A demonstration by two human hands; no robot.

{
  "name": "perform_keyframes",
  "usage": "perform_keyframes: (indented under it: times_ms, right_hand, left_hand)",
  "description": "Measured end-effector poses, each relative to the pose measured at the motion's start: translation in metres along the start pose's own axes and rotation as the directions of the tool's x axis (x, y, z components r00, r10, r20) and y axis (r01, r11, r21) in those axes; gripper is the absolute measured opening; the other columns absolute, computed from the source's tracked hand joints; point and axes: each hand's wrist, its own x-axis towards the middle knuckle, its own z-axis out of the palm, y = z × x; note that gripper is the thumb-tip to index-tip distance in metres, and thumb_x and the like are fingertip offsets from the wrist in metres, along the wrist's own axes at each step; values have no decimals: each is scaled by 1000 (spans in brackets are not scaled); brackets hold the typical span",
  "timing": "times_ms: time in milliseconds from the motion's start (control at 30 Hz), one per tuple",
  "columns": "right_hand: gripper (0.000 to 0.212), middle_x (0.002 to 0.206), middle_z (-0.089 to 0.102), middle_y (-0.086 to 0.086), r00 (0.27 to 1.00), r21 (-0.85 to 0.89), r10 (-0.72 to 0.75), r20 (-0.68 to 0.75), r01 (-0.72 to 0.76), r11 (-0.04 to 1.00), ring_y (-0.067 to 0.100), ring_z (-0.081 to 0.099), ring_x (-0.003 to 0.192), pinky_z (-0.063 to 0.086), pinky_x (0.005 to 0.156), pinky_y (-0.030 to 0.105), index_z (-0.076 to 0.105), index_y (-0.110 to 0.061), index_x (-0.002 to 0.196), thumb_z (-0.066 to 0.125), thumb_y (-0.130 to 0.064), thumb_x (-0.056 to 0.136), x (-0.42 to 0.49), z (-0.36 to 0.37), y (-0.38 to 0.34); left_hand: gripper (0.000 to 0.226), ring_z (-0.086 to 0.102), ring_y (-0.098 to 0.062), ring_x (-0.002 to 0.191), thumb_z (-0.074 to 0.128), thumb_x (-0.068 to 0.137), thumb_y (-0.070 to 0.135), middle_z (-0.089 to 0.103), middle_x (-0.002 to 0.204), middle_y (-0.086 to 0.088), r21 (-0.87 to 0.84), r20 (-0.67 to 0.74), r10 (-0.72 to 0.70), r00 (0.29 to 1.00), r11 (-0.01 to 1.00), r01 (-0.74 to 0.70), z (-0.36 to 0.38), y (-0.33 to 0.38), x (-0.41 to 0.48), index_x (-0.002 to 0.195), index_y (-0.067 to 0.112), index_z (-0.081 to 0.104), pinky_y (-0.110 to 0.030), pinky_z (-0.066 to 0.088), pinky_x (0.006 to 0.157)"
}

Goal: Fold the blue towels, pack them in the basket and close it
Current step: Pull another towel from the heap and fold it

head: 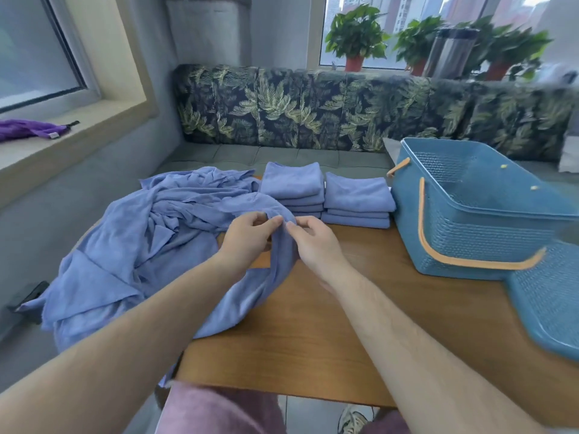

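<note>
Both hands meet over the table's middle: left hand (250, 236) and right hand (316, 242) each pinch the top edge of one blue towel (282, 261) between thumb and fingertips, the fingertips nearly touching. The towel hangs from the pinch and trails down onto the wooden table (329, 333) toward the near edge. Just left, a loose pile of unfolded blue towels (141, 239) spills over the table's left side. Behind the hands, two stacks of folded towels stand side by side, the left stack (293, 183) taller than the right stack (357, 194). Right of the stacks sits the blue basket (470, 220), open, orange handle (421, 220) down against its side. Its lid (551, 302) lies flat on the table, just in front of it. Leaf-print sofa (313, 111) beyond.
</note>
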Motion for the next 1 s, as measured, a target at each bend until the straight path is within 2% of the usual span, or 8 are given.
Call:
perform_keyframes:
  times_ms: [200,267,367,500,600,800,933,1000]
  right_hand:
    - [18,98,67,-8,967,-139,-141,-213,113,984,12,65,90,57,79,35,60,-34,97,61,-18,91,-24,-46,-4]
    - [6,91,69,-11,970,-162,-104,-219,69,984,10,63,84,50,71,25,67,-25,92,61,-26,90,-29,-51,-9]
    - [33,88,72,-10,980,-142,-38,-194,10,990,4,64,78,45,60,16,71,-17,91,73,-50,83,-33,-51,-8]
    - [34,82,72,-3,986,-222,-26,-163,-11,975,9,64,74,45,62,23,72,-8,89,77,-41,83,-36,-51,-6]
    - [23,80,73,9,988,-329,-57,-141,8,944,22,67,78,46,60,28,71,-3,83,66,-26,87,-38,-51,-10]
    - [17,89,65,1,961,-308,-75,-267,-12,951,18,61,83,53,70,35,61,-9,98,52,-24,95,-33,-68,-19]
    - [24,64,52,-1,930,-326,-112,-350,-9,945,20,51,64,45,60,32,47,-17,68,47,-22,92,-24,-96,-39]
    - [24,61,49,4,920,-271,-108,-378,1,963,27,57,63,58,64,46,41,-22,60,46,-25,83,-20,-110,-51]
  left_hand:
    - [18,62,-19,72,57,100,16,70,82,-7,-165,91,-17,996,986,32,37,21,-16,95,11,74,-30,51,68]
    - [16,59,-17,65,61,96,4,71,82,-10,-130,136,-11,991,991,29,43,23,-24,93,11,75,-27,49,61]
    - [15,65,-21,74,63,90,-5,73,92,-17,-148,162,-25,986,988,49,47,21,-32,99,5,71,-27,54,65]
    - [15,67,-19,78,69,90,3,72,93,-16,-73,118,-78,990,993,87,50,11,-33,105,-2,66,-30,60,74]
    - [18,64,-20,81,76,88,15,68,85,-17,-36,173,-126,977,990,135,49,3,-31,80,1,70,-39,56,91]
    - [16,65,-14,66,69,94,15,66,79,-8,-129,106,-93,990,986,106,38,10,-14,83,8,60,-23,59,64]
    - [17,61,-17,67,61,99,25,61,87,-8,-138,-19,-45,999,990,42,4,22,10,89,16,51,-28,52,57]
    - [19,60,-21,72,59,98,30,60,89,-7,-140,-66,-25,998,990,15,-16,32,16,88,18,50,-30,50,63]
